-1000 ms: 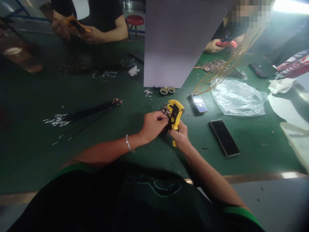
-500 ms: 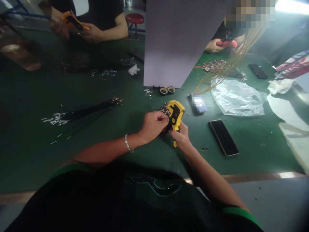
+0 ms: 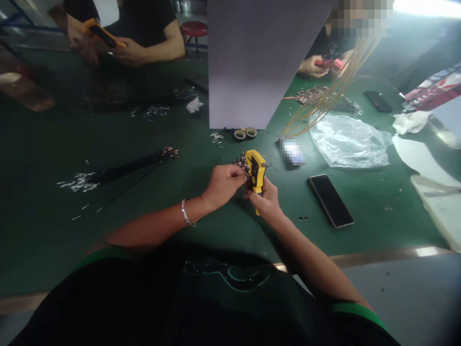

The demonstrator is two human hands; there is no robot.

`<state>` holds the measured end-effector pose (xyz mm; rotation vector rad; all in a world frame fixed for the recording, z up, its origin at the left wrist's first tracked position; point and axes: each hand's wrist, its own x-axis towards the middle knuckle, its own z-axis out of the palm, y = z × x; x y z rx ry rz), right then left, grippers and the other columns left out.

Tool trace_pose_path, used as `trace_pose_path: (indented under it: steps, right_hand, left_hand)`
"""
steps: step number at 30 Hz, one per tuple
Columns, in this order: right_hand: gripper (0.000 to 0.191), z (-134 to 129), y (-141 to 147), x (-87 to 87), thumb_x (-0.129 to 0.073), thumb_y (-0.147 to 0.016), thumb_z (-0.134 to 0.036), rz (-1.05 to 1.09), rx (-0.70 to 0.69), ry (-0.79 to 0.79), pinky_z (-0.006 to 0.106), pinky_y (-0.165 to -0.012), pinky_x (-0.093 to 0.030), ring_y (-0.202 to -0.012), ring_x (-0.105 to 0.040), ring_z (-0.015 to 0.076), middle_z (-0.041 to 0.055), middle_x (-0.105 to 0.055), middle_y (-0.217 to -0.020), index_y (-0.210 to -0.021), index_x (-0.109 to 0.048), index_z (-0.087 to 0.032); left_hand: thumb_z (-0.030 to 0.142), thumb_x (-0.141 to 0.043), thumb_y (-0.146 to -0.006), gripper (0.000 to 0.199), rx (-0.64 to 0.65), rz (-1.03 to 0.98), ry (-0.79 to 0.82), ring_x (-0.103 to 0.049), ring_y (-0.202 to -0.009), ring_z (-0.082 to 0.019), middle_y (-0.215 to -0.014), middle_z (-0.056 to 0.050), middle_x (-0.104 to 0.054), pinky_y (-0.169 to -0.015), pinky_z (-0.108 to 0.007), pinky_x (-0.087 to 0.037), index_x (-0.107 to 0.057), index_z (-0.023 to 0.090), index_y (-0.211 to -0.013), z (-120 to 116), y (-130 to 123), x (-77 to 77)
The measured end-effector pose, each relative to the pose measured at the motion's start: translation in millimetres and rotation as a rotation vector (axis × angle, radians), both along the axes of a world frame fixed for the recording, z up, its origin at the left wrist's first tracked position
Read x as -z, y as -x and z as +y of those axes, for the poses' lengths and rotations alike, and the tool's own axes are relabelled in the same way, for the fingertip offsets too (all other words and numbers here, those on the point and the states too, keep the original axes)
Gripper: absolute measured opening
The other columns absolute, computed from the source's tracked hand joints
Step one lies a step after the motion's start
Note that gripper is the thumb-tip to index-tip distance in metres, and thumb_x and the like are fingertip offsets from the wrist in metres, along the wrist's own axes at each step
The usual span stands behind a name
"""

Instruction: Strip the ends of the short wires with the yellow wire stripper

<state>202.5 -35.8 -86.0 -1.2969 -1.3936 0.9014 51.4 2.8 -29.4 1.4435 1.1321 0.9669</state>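
Observation:
Yellow-and-black crimping pliers [image 3: 255,169] stand upright in my right hand [image 3: 267,199], which is wrapped around their handles. Close against the left side of the tool's head is my left hand [image 3: 225,185], its thumb and fingertips pinched together. What the pinch holds is too small to make out. Behind my left fingertips lies a pile of copper-coloured wire ends [image 3: 240,161], partly covered by the hand and the pliers. Farther left on the green table [image 3: 151,259], a bundle of black wires [image 3: 124,168] carries silvery tips at its near end.
A phone [image 3: 331,201] lies to the right, with a clear plastic bag [image 3: 349,142] behind it. Two tape rolls [image 3: 245,134] sit before a grey upright panel [image 3: 248,62]. Across the table, two people hold an orange tool [image 3: 103,33] and a red tool [image 3: 329,64].
The whole view has shifted slightly. The pliers' head has turned a little in my right hand, while my left hand keeps its pinch beside it.

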Motion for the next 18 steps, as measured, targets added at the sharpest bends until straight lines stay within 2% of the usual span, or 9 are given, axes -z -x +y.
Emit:
trace_pose_path:
  steps: [7,12,18]
  right_hand:
    - [0.01,-2.6,0.2,-2.4,-0.055,-0.067,-0.019,-0.06,-0.008,-0.023,0.027,-0.056,-0.041,-0.057,-0.047,0.0127,-0.0032,-0.054,-0.065,-0.076,-0.055,-0.019]
    - [0.013,-3.2,1.8,-5.2,-0.055,-0.067,-0.02,-0.177,0.034,-0.072,0.026,-0.053,-0.038,-0.055,-0.044,0.0125,-0.0046,-0.051,-0.061,-0.079,-0.054,-0.021]
    - [0.01,-2.3,4.2,-1.6,-0.053,-0.067,-0.022,-0.257,0.069,-0.121,0.027,-0.054,-0.037,-0.053,-0.044,0.013,-0.0038,-0.05,-0.061,-0.076,-0.049,-0.022]
  left_hand:
    - [0.011,-0.059,-0.07,0.012,0.022,-0.069,0.049,-0.047,-0.053,-0.007,-0.057,0.004,-0.058,-0.053,-0.02,-0.037,-0.066,0.015,-0.061,1.8,0.7,1.5]
    - [0.014,-0.063,-0.07,0.008,0.025,-0.11,0.1,-0.045,-0.05,-0.006,-0.058,0.003,-0.061,-0.049,-0.02,-0.036,-0.07,0.014,-0.067,3.1,1.0,1.4]
    - [0.012,-0.063,-0.061,0.006,0.008,-0.147,0.139,-0.044,-0.049,-0.006,-0.056,0.003,-0.061,-0.047,-0.02,-0.035,-0.069,0.014,-0.062,7.3,1.2,4.9]
